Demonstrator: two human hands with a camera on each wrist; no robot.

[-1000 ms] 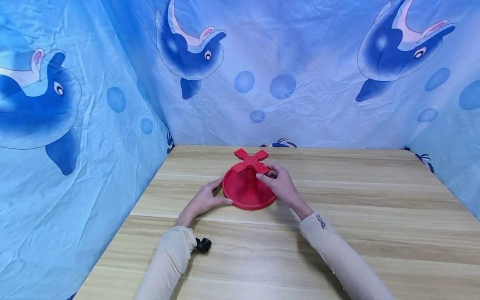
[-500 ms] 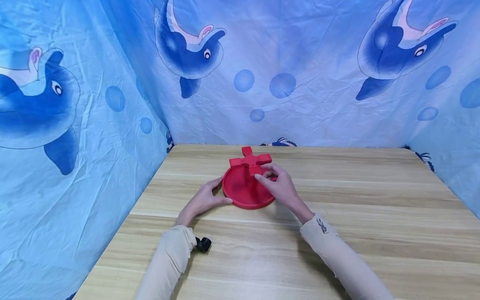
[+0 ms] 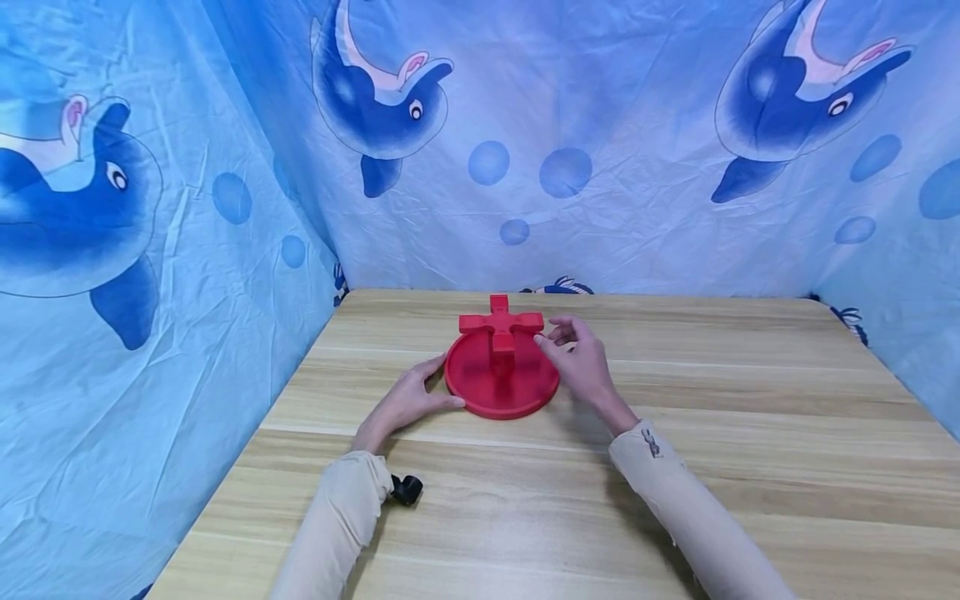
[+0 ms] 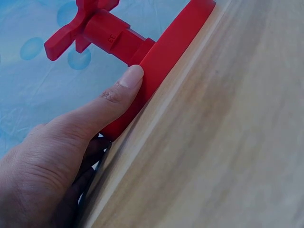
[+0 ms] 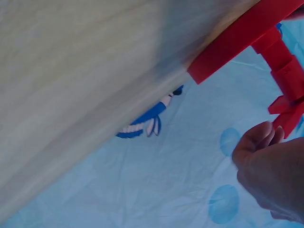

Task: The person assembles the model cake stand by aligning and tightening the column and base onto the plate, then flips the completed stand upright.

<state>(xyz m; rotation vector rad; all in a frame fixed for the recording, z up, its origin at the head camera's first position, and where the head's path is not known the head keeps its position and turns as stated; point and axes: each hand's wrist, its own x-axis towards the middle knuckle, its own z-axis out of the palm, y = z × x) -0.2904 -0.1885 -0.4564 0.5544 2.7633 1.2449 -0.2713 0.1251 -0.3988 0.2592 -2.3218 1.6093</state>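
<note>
A red round base point(image 3: 468, 385) with a raised rim lies on the wooden table. From its middle rises a red post point(image 4: 111, 35), bearing a red four-armed cross point(image 3: 501, 322) on top. My left hand point(image 3: 407, 402) grips the base's left side, thumb on the near rim and fingers farther back; the wrist view hides most of those fingers. Beside the cross's right arm is my right hand point(image 3: 585, 364), fingers loosely bent. In the right wrist view its fingertips point(image 5: 266, 130) overlap the arm's end; whether they touch it I cannot tell.
The wooden table point(image 3: 720, 417) extends around the base. A blue cloth with dolphin prints point(image 3: 615, 225) hangs behind it and at both sides. A small black piece point(image 3: 407, 490) sticks out beside the left sleeve.
The cross has turned on its post, from diagonal arms to arms pointing forward, back and sideways. My right hand has let go of an arm and shifted right. My left hand stayed put.
</note>
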